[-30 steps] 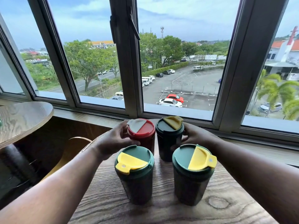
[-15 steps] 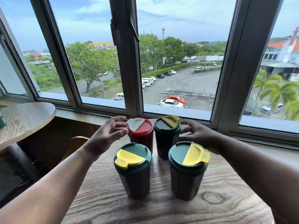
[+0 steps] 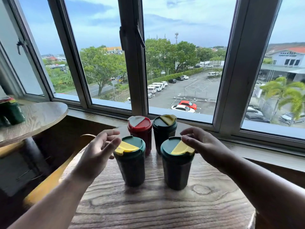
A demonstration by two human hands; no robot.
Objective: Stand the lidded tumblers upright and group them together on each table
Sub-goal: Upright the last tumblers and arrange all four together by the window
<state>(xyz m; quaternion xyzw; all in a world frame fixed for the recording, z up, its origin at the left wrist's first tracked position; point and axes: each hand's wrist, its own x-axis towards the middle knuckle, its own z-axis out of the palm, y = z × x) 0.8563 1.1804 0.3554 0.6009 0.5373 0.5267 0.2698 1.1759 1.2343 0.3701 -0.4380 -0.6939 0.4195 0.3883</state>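
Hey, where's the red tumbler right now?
In the head view the red tumbler stands upright in the back row on the left, beside a dark green tumbler and near the window sill.

It looks like a café seating area on an upper floor. Under both hands lies a small round wood-grain table (image 3: 156, 205), with a second round table (image 3: 36, 119) off to their left. Beyond the hands, tall metal-framed windows (image 3: 132, 63) overlook a car park (image 3: 194, 90).

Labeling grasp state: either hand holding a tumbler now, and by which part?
Neither. Left hand open beside the near-left tumbler; right hand open, over the near-right tumbler lid.
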